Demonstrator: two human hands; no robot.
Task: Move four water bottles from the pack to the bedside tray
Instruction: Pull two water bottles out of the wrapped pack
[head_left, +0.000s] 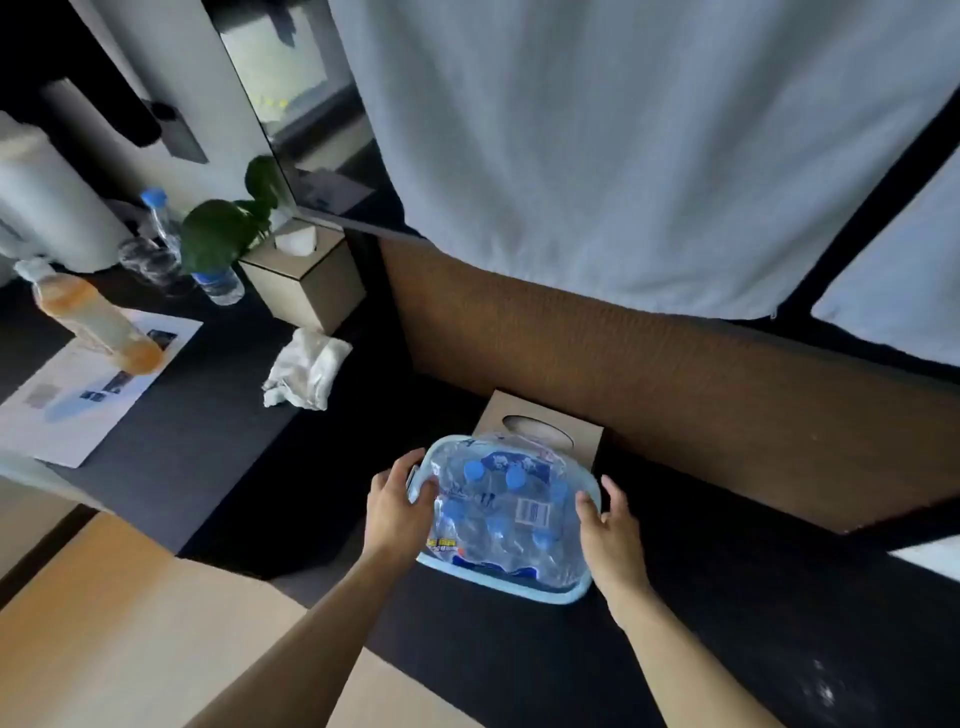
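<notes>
A plastic-wrapped pack of water bottles (506, 512) with blue caps sits inside a light blue basin (498, 584) on a dark surface. My left hand (397, 506) rests on the basin's left rim, fingers curled over it and touching the wrap. My right hand (610, 519) is at the right rim, fingers spread against the side of the pack. Two single water bottles stand on the dark bedside table at the upper left, one upright (158, 218), the other (221, 283) partly behind plant leaves. No tray can be made out.
A tissue box (540, 428) stands just behind the basin, against a brown headboard (675, 384). On the table: another tissue box (306, 280), a crumpled white cloth (306, 374), an orange drink bottle (96, 322), papers (67, 410), a green plant (223, 234), glasses (143, 260).
</notes>
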